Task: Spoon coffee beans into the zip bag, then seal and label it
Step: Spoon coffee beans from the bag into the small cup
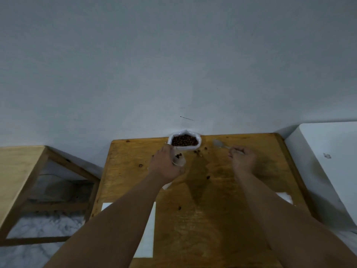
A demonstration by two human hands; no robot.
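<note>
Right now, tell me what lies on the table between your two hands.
Head view: between the left hand and right hand, only bare wooden table with a few loose coffee beans.

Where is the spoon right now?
In the head view, the clear plastic spoon is pinched in the right hand, just right of the open bag of coffee beans at the far edge of the wooden table.
</note>
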